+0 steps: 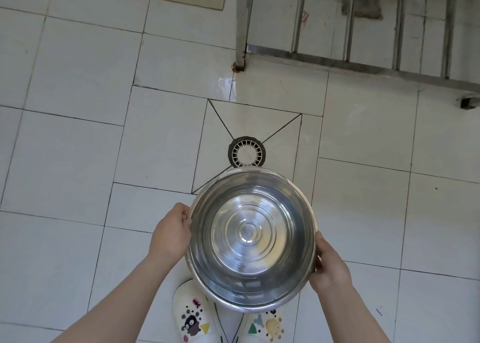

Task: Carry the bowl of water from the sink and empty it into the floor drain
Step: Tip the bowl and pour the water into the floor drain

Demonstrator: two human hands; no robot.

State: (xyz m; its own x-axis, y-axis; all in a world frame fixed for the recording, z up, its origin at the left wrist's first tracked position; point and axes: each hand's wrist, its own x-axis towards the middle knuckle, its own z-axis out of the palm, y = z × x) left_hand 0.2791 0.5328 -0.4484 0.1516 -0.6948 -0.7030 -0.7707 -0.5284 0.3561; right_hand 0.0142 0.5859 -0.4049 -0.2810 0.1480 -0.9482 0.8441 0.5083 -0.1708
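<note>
Now both hands, the left hand (pixel 171 234) and right hand (pixel 328 264), grasp the rim of the bowl (pixel 251 238) of water, held just short of the floor drain (pixel 246 152) ahead, so tipping it forward looks next.

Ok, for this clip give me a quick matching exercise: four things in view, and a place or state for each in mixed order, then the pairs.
Things:
1. steel bowl
2. floor drain
3. puddle
4. slippers

Places or states:
A. round white grate just beyond the bowl's far rim
B. white with cartoon prints, below the bowl
C. wet shine on the tile near the metal rack leg
D. held at its rim by the left hand and right hand

Pairs: 1-D, 2-A, 3-C, 4-B
</note>
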